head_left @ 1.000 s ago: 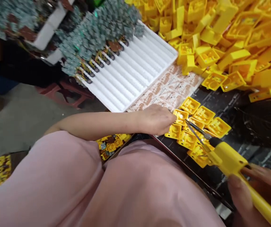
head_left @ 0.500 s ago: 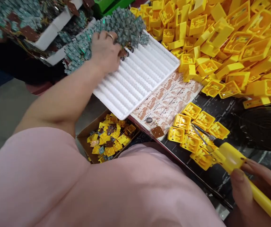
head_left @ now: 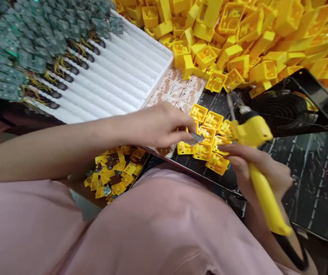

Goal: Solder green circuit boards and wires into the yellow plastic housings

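Observation:
My left hand [head_left: 166,126] reaches over a cluster of small open yellow cases [head_left: 213,120], its thumb and fingers pinched on a small grey circuit board [head_left: 196,137]. My right hand [head_left: 261,166] is wrapped round a yellow soldering gun [head_left: 262,191], whose metal tip points up and away, off the cluster. The right hand's fingertips are close to the cases on the cluster's right side; whether they touch one I cannot tell. Metal contacts show inside several cases.
A white ridged foam tray [head_left: 129,76] carries many grey-green boards with wires [head_left: 52,34]. A large heap of yellow cases [head_left: 238,34] fills the back right, with a black fan [head_left: 284,109] before it. A box of mixed parts [head_left: 115,173] stands below the table edge.
My left hand has come back from the foam tray to the cluster with a small grey board. My right hand has moved in, turning the soldering gun's tip upward. The view has shifted.

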The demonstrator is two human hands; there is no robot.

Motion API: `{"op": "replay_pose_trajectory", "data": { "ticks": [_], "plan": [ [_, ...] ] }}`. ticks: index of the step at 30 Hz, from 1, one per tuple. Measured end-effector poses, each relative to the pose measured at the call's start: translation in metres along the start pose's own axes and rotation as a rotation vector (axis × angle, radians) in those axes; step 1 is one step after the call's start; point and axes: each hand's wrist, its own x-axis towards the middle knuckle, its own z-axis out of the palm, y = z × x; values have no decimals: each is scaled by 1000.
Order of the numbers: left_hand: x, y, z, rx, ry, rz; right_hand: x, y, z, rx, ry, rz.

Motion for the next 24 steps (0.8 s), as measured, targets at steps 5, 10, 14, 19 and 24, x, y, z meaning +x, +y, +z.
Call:
{"op": "replay_pose_trajectory", "data": {
  "ticks": [5,10,14,19,24],
  "plan": [
    [16,16,25,-304,-8,-19,11,-3,15,122,79,23],
    [10,-3,44,-737,-67,-89,-1,-2,18,148,305,179],
    [8,5,60,-421,114,106,-1,-2,23,52,313,124],
    [23,31,65,-594,276,-29,2,-6,29,-34,306,38],
    [31,32,66,-749,230,-198,-1,-1,28,22,206,4]
  ]
}}
